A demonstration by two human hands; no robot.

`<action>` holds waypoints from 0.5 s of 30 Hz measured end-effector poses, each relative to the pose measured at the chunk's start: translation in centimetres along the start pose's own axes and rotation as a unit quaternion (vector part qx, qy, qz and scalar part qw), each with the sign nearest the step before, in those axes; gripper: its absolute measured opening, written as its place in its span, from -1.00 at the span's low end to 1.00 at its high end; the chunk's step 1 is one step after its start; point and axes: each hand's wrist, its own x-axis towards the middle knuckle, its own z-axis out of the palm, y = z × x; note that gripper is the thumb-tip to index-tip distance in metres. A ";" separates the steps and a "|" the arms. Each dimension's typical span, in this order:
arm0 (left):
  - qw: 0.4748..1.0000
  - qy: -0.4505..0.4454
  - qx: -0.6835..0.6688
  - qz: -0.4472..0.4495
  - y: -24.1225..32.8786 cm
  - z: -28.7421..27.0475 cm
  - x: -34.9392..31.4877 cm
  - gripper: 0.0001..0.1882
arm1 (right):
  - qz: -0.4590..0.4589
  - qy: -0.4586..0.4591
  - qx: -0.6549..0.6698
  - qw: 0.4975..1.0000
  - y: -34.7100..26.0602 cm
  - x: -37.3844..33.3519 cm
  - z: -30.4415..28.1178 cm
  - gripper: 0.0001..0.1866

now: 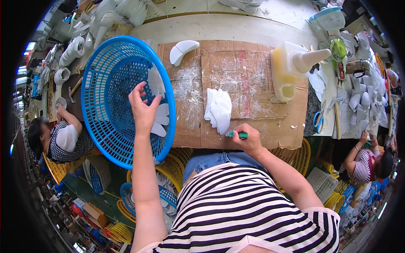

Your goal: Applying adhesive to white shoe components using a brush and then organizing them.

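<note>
My left hand (144,109) hovers over the blue plastic basket (167,55), its fingers apart and nothing held in them. White scalloped pieces (156,81) lie inside the basket's right side, close to those fingers. Near the front edge of the cardboard, my right hand (249,140) is closed around a small green-handled tool (242,135); its tip points left, and its kind is unclear. Just beyond that tip sits an overlapping stack of white curved pieces (219,110). Another white curved piece (183,51) rests at the cardboard's far left.
A translucent bottle (284,69) of yellowish liquid with a cone nozzle stands on the cardboard (253,101). Blue-handled scissors (319,118) lie to its right. Yellow baskets (301,158) are below the table. Two people (61,139) work at the sides.
</note>
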 end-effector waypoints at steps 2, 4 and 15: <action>0.998 0.050 -0.040 0.007 0.5 0.8 -0.3 -0.50 | -0.010 0.029 0.019 0.999 -1.2 0.8 -0.3 -0.85; 0.996 0.050 -0.064 -0.034 1.4 1.0 -0.2 -0.60 | -0.026 0.010 0.031 0.999 -0.6 1.4 0.3 -0.84; 0.966 0.118 -0.077 0.218 7.4 3.4 -4.7 -0.70 | -0.021 -0.018 0.059 0.998 0.5 0.3 0.7 -0.82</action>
